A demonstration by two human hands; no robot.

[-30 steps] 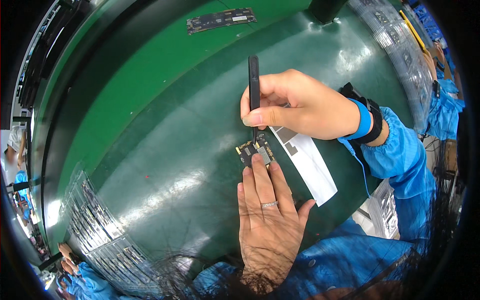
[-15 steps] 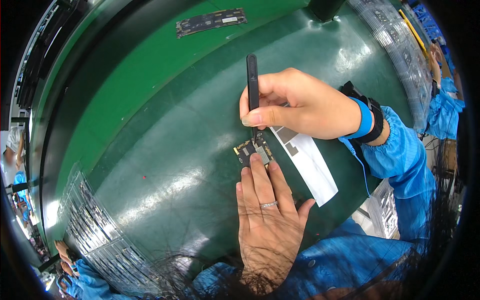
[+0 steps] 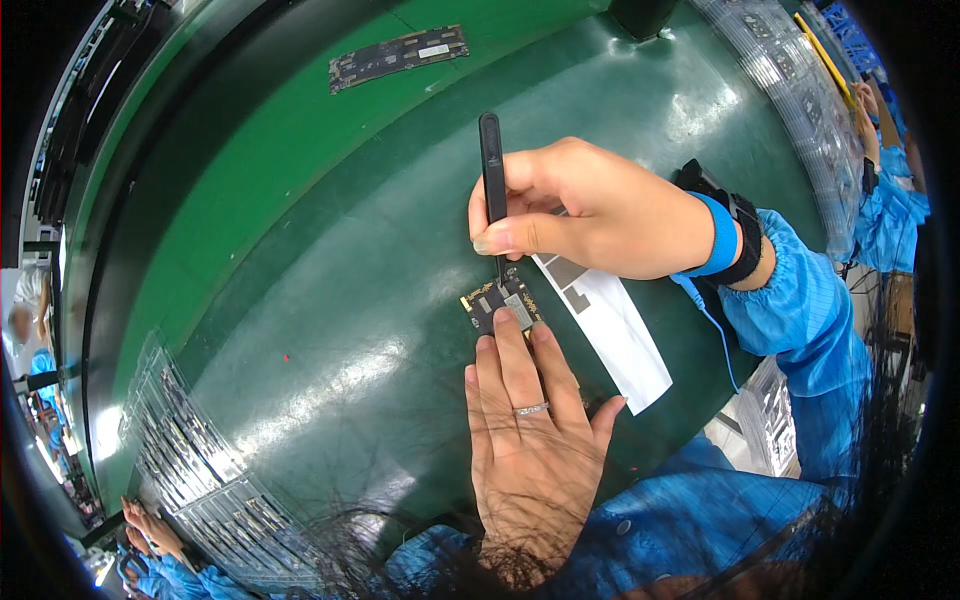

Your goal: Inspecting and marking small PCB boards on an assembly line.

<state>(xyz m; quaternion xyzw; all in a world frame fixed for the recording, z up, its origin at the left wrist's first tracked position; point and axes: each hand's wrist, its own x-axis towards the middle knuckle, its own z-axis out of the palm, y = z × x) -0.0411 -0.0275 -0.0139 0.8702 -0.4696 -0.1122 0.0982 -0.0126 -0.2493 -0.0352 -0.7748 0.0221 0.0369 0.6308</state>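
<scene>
A small black circuit board [image 3: 484, 304] with gold edges and a grey rectangular patch lies on the dark green table. My left hand [image 3: 535, 430], palm down with its fingers stretched out, rests its fingertips on the board's near edge. Above it, my right hand [image 3: 590, 215] pinches black tweezers [image 3: 491, 165], held nearly upright, tips down at the board's far part. Whether anything sits between the tips is too small to tell. Beside the board, partly under my right hand, lies a white strip sheet [image 3: 628, 350] with grey patches.
A long dark circuit panel [image 3: 385, 62] lies on the bright green belt [image 3: 235, 215] beyond the table. Clear trays [image 3: 205, 460] with several boards stand at the near left, more trays [image 3: 785, 90] at the far right. A blue cord [image 3: 722, 335] runs from my right wristband. Other people's hands [image 3: 155, 530] show.
The dark panel on the belt has shifted left. My hands, the tweezers and the small board sit slightly further left in view; the hold on the tweezers is the same.
</scene>
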